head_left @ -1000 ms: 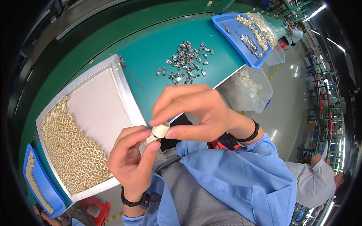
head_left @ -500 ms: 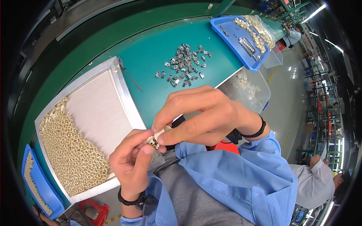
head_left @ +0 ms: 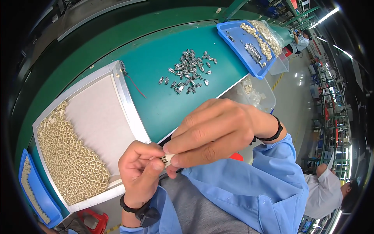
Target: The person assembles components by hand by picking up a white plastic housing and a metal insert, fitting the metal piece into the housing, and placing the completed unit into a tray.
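My left hand (head_left: 141, 171) is closed, its thumb and fingers pinching a small cream part with dark metal slots (head_left: 164, 159). From the right, my right hand (head_left: 218, 130) reaches across and grips a cream plastic cap (head_left: 169, 157) between thumb and forefinger. The cap meets the slotted part end to end in front of my body. My fingertips cover much of both, so how deep one sits in the other is hidden. Beyond my hands, a loose pile of small metal terminals (head_left: 189, 66) lies on the green table mat (head_left: 156, 113).
A metal-edged tray (head_left: 126, 101) on the left holds many cream parts (head_left: 72, 160). At the far right, a blue tray (head_left: 254, 69) carries cream caps and a row of metal pieces. Another blue tray (head_left: 43, 197) sits far left. A clear bin (head_left: 269, 95) stands beside the table.
My right hand has turned and shifted slightly, bringing the cap into line against the part in my left hand. The view has tilted a little.
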The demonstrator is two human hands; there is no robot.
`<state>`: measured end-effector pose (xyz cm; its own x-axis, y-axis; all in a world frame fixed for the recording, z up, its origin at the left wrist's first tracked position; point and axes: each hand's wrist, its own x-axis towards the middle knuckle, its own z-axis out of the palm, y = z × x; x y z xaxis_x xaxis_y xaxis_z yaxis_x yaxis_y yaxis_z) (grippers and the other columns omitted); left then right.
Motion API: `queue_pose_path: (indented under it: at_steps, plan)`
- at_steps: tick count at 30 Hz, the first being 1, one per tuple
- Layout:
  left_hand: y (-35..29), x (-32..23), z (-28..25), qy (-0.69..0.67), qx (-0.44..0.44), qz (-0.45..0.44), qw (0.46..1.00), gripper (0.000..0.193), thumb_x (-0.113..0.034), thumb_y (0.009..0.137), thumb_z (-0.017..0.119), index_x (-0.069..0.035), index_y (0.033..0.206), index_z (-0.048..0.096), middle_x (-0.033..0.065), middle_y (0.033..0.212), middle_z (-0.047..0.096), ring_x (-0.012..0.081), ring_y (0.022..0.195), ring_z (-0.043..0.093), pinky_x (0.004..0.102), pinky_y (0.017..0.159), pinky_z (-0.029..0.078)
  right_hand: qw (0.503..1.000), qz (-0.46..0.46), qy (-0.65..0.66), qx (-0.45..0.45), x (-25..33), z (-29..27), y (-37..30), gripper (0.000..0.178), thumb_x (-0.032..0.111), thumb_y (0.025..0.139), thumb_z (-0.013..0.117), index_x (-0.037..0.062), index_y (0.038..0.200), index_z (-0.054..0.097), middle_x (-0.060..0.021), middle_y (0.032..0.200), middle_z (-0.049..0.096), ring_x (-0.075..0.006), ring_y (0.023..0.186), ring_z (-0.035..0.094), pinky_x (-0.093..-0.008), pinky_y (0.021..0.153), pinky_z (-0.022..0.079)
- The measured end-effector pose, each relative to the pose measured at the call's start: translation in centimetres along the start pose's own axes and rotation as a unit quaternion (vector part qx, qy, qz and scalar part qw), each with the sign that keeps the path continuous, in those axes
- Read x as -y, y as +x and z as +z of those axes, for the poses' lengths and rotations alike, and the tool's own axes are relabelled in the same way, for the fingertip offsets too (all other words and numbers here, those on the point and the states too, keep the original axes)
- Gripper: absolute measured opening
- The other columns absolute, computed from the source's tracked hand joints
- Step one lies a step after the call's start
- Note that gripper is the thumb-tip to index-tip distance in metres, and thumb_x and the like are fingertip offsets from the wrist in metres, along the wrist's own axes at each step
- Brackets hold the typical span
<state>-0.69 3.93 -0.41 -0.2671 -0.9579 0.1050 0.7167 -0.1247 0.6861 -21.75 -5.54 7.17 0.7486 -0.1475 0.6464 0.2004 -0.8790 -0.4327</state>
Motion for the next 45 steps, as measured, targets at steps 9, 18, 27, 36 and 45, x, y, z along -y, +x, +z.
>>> queue_pose_path:
  at_steps: [9,18,27,36,45]
  plan:
    - [0.7,0.9,0.1,0.052,-0.019,0.051,0.997,0.014,-0.01,0.099,0.064,0.001,0.105,0.057,0.0166,0.096,0.066,0.0177,0.075,0.064,0.0304,0.065,0.053,0.998,0.013,-0.037,-0.047,-0.7,1.2,-1.0,0.018,-0.003,0.083,0.072,-0.0041,0.101,0.073,-0.0183,0.101,0.071,-0.0269,0.079,0.072,-0.0331,0.063,0.06]
    - [3.1,3.8,-0.8,0.036,-0.099,0.041,0.994,0.029,-0.013,0.103,0.059,-0.005,0.126,0.045,0.0142,0.102,0.065,0.0185,0.091,0.063,0.0313,0.083,0.051,0.986,0.123,-0.008,-0.11,-2.8,3.1,-2.6,0.023,0.002,0.083,0.074,0.0022,0.105,0.073,-0.0113,0.1,0.069,-0.0261,0.084,0.07,-0.0336,0.068,0.058]
    - [6.5,2.2,0.0,0.105,-0.208,0.047,0.971,0.035,-0.031,0.109,0.044,0.0,0.127,0.043,0.0164,0.101,0.063,0.0223,0.096,0.062,0.035,0.088,0.049,0.972,0.203,-0.065,-0.094,-13.6,-4.7,-2.9,0.021,0.012,0.086,0.071,0.0025,0.105,0.072,-0.0132,0.098,0.073,-0.0287,0.088,0.071,-0.0392,0.08,0.058]
    - [3.9,0.3,-3.8,0.263,-0.23,0.082,0.934,0.031,-0.029,0.108,0.042,0.0,0.106,0.054,0.0125,0.087,0.058,0.0199,0.084,0.055,0.0333,0.08,0.044,0.79,0.495,-0.36,0.031,-35.1,-18.0,-8.5,0.034,0.01,0.082,0.067,0.0064,0.115,0.07,-0.0162,0.113,0.072,-0.0364,0.108,0.067,-0.0444,0.097,0.052]
    - [3.7,0.0,-5.0,0.274,-0.245,0.053,0.929,0.028,-0.027,0.106,0.045,0.0,0.102,0.053,0.0119,0.085,0.056,0.0199,0.082,0.054,0.0332,0.08,0.044,0.777,0.515,-0.355,0.072,-38.2,-18.6,-10.3,0.037,0.011,0.082,0.068,0.0072,0.119,0.069,-0.0157,0.115,0.072,-0.036,0.112,0.065,-0.0436,0.099,0.052]
